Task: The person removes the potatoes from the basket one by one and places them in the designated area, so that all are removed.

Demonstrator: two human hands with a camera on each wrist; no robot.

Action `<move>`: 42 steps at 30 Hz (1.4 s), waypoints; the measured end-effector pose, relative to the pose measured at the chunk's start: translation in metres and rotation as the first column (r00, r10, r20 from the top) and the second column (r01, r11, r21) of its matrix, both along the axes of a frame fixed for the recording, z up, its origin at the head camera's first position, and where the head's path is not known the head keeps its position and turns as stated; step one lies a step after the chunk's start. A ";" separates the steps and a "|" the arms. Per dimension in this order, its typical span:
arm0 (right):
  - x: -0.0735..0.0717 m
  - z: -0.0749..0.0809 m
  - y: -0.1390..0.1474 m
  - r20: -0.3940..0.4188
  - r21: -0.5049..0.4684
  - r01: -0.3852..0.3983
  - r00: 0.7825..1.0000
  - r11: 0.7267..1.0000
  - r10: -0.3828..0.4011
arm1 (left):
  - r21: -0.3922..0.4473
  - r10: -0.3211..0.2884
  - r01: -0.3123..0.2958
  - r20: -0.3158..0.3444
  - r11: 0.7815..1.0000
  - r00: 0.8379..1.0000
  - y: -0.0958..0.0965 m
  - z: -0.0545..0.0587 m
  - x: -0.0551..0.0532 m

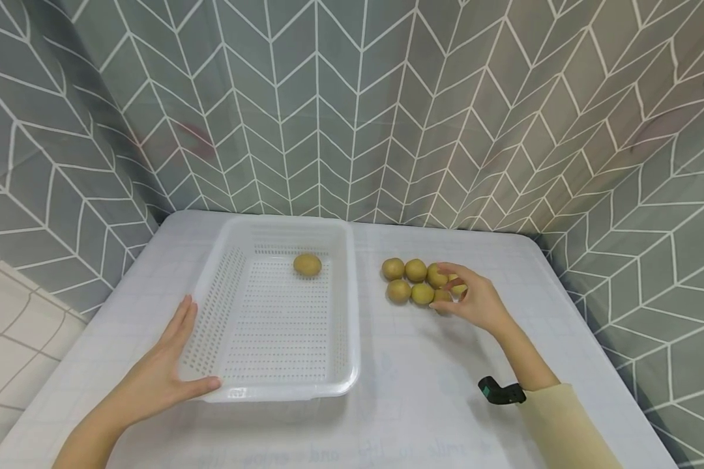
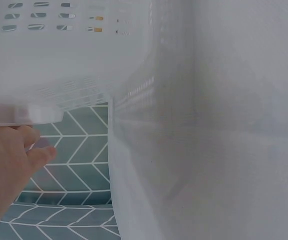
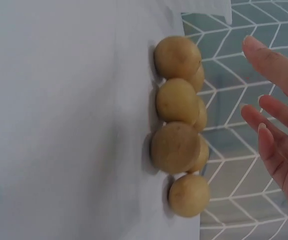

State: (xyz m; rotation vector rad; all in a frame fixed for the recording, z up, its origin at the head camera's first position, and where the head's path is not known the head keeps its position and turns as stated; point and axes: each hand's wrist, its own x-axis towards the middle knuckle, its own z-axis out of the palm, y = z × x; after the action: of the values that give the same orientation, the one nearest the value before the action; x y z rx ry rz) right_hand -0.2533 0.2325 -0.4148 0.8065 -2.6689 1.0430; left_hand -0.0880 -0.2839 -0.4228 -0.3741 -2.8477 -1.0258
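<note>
A white plastic basket with slotted walls and floor stands on the left of the table, and a single oval yellow-brown potato lies near its back. My left hand touches the basket's front left corner, thumb along the front rim and straight fingers against the left side. To the right of the basket, several round potatoes sit close together in two rows. Over the right end of this group hovers my right hand, thumb and fingers spread apart. In the right wrist view, a gap separates the hand from the potatoes.
A white cloth with faint lettering covers the table. Grey curtains with white zigzag lines hang behind and beside it. A black device is worn at the right wrist. Pale floor tiles show at the left.
</note>
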 end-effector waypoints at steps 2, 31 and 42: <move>0.001 0.002 -0.005 0.001 -0.021 -0.025 1.000 0.999 0.025 | 0.001 0.000 0.000 0.002 1.000 1.000 0.000 0.000 0.000; 0.010 0.056 -0.069 -0.092 -0.106 -0.238 0.969 0.965 0.229 | -0.012 0.001 -0.001 -0.020 1.000 1.000 -0.002 -0.002 0.001; 0.011 0.059 -0.093 -0.077 -0.125 -0.293 0.955 0.948 0.285 | -0.019 0.003 -0.003 -0.019 1.000 1.000 -0.001 0.000 0.000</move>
State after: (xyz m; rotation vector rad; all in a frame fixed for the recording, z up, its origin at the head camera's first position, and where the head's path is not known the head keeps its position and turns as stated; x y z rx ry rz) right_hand -0.2418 0.1396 -0.3554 1.2056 -2.4482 1.2284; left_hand -0.0879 -0.2844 -0.4229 -0.3786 -2.8423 -0.9894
